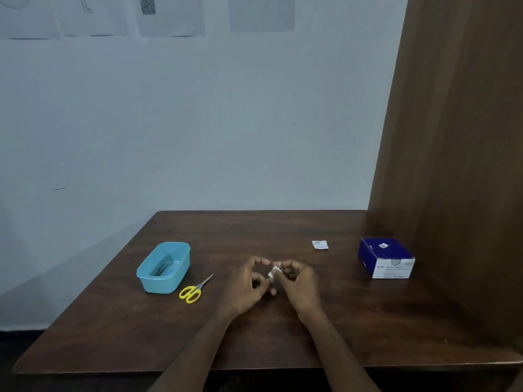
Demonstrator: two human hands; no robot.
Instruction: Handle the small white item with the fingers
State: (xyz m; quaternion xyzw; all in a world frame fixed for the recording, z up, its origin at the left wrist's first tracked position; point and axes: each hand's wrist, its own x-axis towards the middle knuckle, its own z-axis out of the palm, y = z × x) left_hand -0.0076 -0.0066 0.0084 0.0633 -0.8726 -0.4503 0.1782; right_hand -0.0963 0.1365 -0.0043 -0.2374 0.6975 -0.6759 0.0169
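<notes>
White packet pinched between both curled hands.

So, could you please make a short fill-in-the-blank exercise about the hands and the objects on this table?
1. Both hands, the left hand and the right hand, hold a small ____ packet between them.
2. The scissors have ____ handles.
3. The scissors lie just beside the light blue ____.
4. The box near the wooden panel is dark ____ on top.

Missing words: white; yellow; tub; blue
</notes>
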